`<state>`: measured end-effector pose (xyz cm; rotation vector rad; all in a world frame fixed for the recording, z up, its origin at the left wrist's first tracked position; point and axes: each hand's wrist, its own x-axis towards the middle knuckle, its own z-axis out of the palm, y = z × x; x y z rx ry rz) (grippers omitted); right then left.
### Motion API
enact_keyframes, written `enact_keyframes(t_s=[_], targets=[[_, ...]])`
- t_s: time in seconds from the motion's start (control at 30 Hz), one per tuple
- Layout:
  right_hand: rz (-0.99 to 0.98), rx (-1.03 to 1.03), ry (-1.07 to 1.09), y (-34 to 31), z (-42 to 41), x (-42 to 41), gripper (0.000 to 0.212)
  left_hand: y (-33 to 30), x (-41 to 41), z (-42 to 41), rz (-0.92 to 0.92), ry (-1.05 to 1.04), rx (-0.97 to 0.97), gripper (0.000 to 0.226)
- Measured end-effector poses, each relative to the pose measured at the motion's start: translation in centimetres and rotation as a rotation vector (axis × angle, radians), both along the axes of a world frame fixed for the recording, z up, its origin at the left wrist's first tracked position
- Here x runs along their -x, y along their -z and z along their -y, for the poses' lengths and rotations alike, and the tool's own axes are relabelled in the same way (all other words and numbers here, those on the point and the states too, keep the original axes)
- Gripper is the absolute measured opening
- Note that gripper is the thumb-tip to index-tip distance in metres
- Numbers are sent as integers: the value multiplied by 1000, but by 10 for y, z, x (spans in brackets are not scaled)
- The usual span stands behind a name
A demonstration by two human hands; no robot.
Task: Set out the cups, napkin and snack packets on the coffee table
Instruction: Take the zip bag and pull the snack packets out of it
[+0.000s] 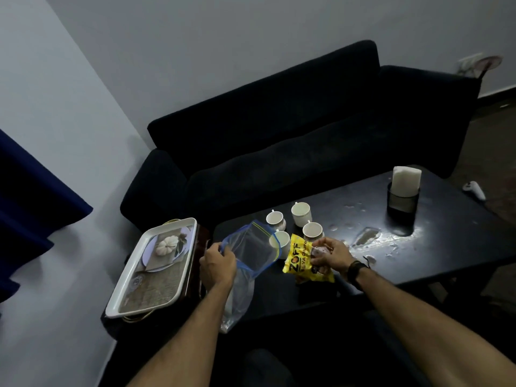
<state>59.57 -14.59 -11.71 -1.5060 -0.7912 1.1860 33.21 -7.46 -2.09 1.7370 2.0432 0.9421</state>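
Observation:
Several white cups [301,213] stand grouped on the dark coffee table [446,247]. My left hand [217,262] grips the blue-edged rim of a clear zip bag [252,250], held open over the table's left end. My right hand [332,256] holds a yellow snack packet [298,259] together with a smaller dark packet, just right of the bag's mouth and touching the nearest cup's side. White napkins [406,181] stand upright in a black holder [403,202] at the table's far right.
A white tray [152,268] with a printed picture rests on a low stand left of the table. A dark sofa [279,152] runs behind the table. A white controller [474,189] lies at the table's far right edge. Powdery smears mark the tabletop.

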Motion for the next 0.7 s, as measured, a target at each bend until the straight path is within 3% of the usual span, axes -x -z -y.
enact_keyframes(t_s=[0.1, 0.17, 0.43, 0.5, 0.6, 0.67, 0.7], targets=[[476, 106, -5, 8, -9, 0, 43, 3, 2, 1, -46, 45, 22, 24], [656, 174, -45, 12, -8, -1, 49, 5, 2, 1, -73, 50, 29, 23], [840, 108, -18, 15, 8, -4, 67, 14, -8, 6, -66, 112, 53, 30], [867, 5, 70, 4, 4, 3, 63, 11, -10, 8, -60, 140, 62, 27], [893, -367, 177, -29, -8, 25, 32, 7, -9, 9, -35, 172, 58, 18], [868, -565, 134, -60, -16, 46, 14, 6, -8, 10, -26, 203, 42, 21], [859, -591, 39, -72, -20, 59, 17, 5, -7, 10, -14, 215, 36, 25]])
